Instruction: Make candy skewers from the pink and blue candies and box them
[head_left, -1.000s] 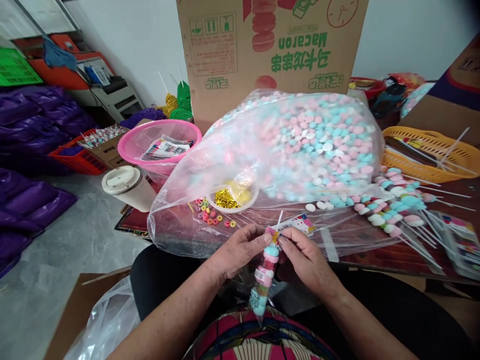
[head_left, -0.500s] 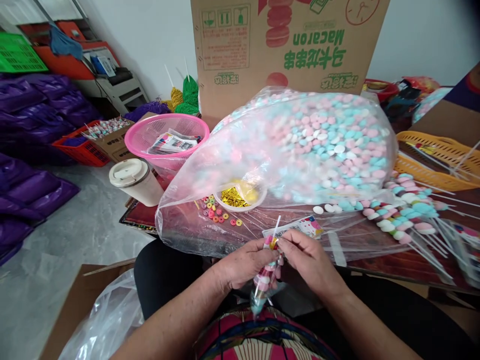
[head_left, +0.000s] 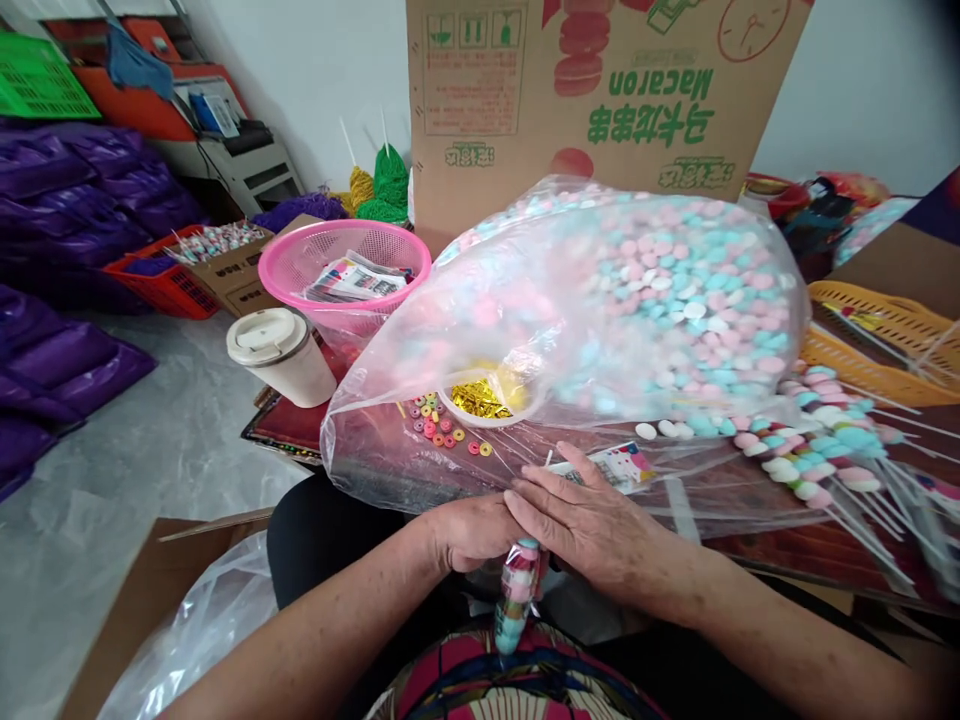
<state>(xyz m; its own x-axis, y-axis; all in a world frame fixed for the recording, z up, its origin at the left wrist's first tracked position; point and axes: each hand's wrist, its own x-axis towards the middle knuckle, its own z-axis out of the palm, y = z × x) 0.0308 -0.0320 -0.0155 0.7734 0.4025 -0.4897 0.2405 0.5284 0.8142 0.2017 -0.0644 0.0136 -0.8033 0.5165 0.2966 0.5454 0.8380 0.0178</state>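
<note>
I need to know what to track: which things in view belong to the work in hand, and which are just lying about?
Likely in use:
wrapped skewer between left hand and right hand
printed sleeve
gold strips
bare skewers
bag of pastel sweets

Probably just lying about:
lidded cup
blue cloth
purple packages

Ahead of the right hand (head_left: 592,520), passage is blocked by a bulging clear plastic bag (head_left: 637,300); rightward, it is allowed over the dark-red desk (head_left: 780,556) before white-sticked pastel skewers (head_left: 821,440).

One head-worn camera looks forward and down across the table (head_left: 784,555) at close range.
</note>
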